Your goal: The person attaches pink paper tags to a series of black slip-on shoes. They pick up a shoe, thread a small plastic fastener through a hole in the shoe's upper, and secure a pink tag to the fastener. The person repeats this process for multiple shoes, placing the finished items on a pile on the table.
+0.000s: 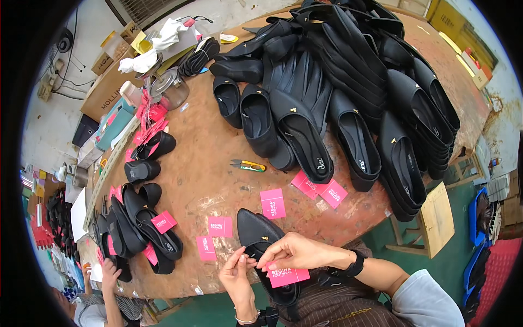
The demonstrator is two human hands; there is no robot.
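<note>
A black pointed slip-on shoe [257, 229] with a small gold ornament lies at the table's front edge, toe pointing away from me. My right hand [302, 253] is over its opening, with a pink hang tag [288, 278] pinched under the fingers. At the shoe's left rim is my left hand [240, 274], its thumb and fingertips close together near the right fingertips. Whether a thin thread runs between them is too small to tell. Loose pink tags [220, 227] lie left of the shoe, and another pink tag [273, 203] lies beyond its toe.
Yellow-handled thread snips [248, 165] lie mid-table. A large pile of black shoes [347, 73] covers the far right. Tagged shoes [147, 225] stand at left, near a co-worker's hand [110, 274]. A bundle of pink tags [149, 118] hangs by a clear jar [169, 88]. A wooden stool [438, 220] stands right.
</note>
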